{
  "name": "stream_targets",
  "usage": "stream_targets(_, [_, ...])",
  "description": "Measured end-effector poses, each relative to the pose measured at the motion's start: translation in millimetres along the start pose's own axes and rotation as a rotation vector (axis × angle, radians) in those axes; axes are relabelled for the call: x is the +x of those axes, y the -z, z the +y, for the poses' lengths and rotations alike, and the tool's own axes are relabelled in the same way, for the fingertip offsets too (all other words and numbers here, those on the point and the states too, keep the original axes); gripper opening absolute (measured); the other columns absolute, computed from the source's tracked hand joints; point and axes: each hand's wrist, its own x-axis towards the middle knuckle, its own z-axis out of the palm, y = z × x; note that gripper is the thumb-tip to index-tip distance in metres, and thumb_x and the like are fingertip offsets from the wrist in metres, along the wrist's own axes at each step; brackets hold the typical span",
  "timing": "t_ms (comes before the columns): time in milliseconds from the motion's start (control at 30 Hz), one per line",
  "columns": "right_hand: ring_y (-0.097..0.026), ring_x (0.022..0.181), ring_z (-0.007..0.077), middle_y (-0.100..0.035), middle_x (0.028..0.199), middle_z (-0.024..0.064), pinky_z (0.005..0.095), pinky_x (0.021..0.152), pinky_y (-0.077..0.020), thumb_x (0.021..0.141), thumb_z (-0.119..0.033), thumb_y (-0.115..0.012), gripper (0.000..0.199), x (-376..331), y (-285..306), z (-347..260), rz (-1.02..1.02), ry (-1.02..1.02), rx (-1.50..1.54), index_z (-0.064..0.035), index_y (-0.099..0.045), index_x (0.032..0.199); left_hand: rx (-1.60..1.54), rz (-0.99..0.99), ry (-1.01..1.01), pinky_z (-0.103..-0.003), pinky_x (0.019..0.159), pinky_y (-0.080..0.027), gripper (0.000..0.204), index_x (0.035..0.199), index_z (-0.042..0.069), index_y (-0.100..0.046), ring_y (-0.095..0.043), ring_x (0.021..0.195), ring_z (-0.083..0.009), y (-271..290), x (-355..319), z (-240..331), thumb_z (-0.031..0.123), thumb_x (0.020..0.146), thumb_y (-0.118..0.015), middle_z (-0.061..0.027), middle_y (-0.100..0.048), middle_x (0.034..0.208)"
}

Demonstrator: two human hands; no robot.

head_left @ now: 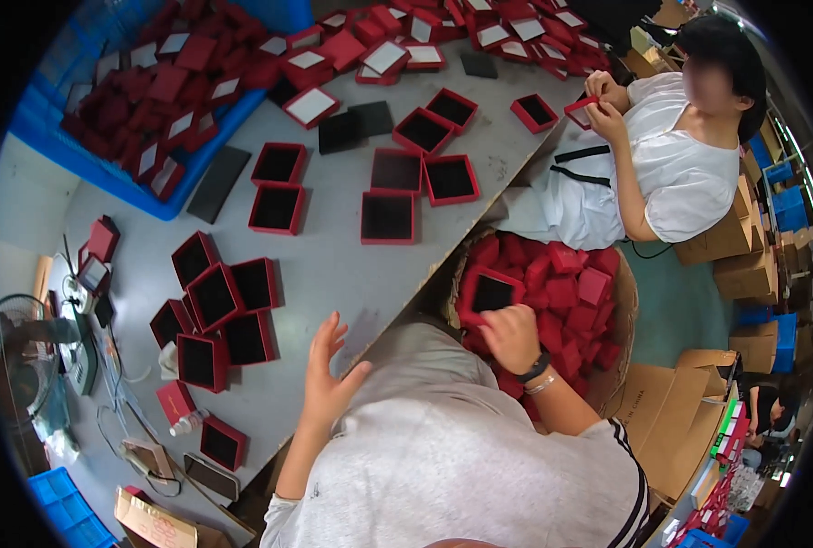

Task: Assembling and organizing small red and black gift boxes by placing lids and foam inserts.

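One red box [492,294], black inside, clamped in the right hand [513,338] above a cardboard carton [629,318] beyond the tabletop's [342,283] near edge; carton filled with red boxes, partly hidden by the right forearm. Left hand [326,376] apart, fingers spread, over that edge. Lidless black-lined boxes [212,297] clustered toward the left edge, others mid-table. Blue crate [87,170] at the far left corner, heaped with red pieces, some white-faced; dark panel [217,184] beside it. Similar pieces [386,58] piled along the far edge. Clear bottle [188,422] and phone [211,477] near the lower left corner.
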Motion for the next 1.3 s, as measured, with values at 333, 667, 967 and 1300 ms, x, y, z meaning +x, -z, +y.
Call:
stream_targets(333, [-0.053,0.112,0.0345,-0.053,0.124,0.0146,0.0430,0.095,-0.0437,0.077,-0.018,-0.075,0.054,165,-7,-26,0.217,0.035,0.347,-0.0056,-0.055,0.125,0.246,0.255,0.029,-0.036,0.091,-0.048,0.033,0.111,0.001,-0.061,-0.060,0.108,-0.0297,30,-4,-61,0.005,0.080,-0.070,-0.0156,-0.062,0.116])
stream_targets(667, [-0.042,0.129,0.0398,-0.043,0.142,0.0193,0.0578,0.101,-0.0352,0.063,-0.054,-0.081,0.103,464,-101,-20,-0.434,-0.144,-0.063,-0.0170,-0.033,0.147,0.293,0.293,-0.011,-0.035,0.074,-0.052,0.021,0.097,0.001,-0.064,-0.064,0.087,-0.0287,26,1,-65,0.005,0.077,-0.071,-0.0142,-0.067,0.098])
stream_targets(967, [-0.054,0.108,0.0372,-0.053,0.115,0.0181,0.0474,0.091,-0.0442,0.068,-0.033,-0.082,0.087,415,-84,-30,-0.003,0.204,0.198,-0.0121,-0.040,0.141,0.375,0.219,-0.079,-0.037,0.078,-0.052,0.022,0.094,0.005,-0.067,-0.066,0.089,-0.0285,38,7,-63,0.014,0.076,-0.075,-0.0106,-0.069,0.097])
stream_targets(1300, [-0.043,0.127,0.0442,-0.041,0.139,0.0280,0.0441,0.105,-0.0397,0.065,-0.055,-0.081,0.106,438,-101,46,-0.433,-0.081,0.207,-0.0059,-0.034,0.147,0.677,0.302,-0.275,-0.038,0.073,-0.052,0.030,0.105,0.007,-0.064,-0.063,0.089,-0.0294,180,189,91,0.006,0.076,-0.069,-0.0125,-0.065,0.109])
